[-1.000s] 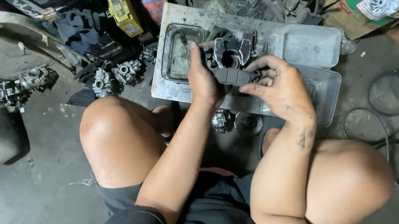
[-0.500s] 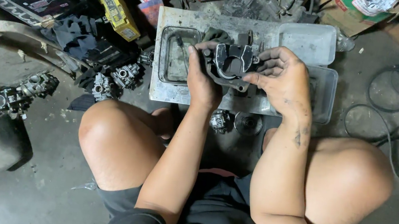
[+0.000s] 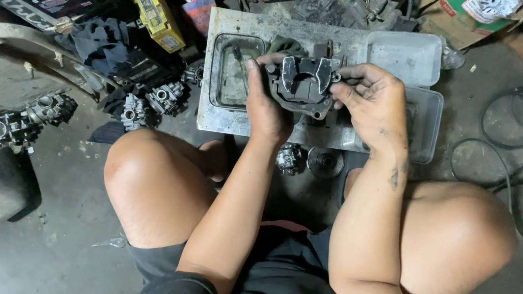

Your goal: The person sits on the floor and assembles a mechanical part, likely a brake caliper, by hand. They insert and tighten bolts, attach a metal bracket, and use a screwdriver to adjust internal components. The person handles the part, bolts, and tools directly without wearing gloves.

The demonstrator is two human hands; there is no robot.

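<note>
hands (image 3: 322, 101) | grip blocky, grimy cast-metal part (image 3: 303, 83) | over dented tray (image 3: 224, 26)

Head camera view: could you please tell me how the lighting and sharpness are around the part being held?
Head view: light is soft and even, with no hard glare; the dark metal part, held in the left hand and right hand, is reasonably sharp, with little motion blur; the metal tray looks dull rather than shiny; the clutter at upper left falls into shadow; the frame edges look slightly stretched, as with a wide-angle lens.

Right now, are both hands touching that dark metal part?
Touching. The head view shows the left hand and right hand gripping the dark metal part from either side.
</note>
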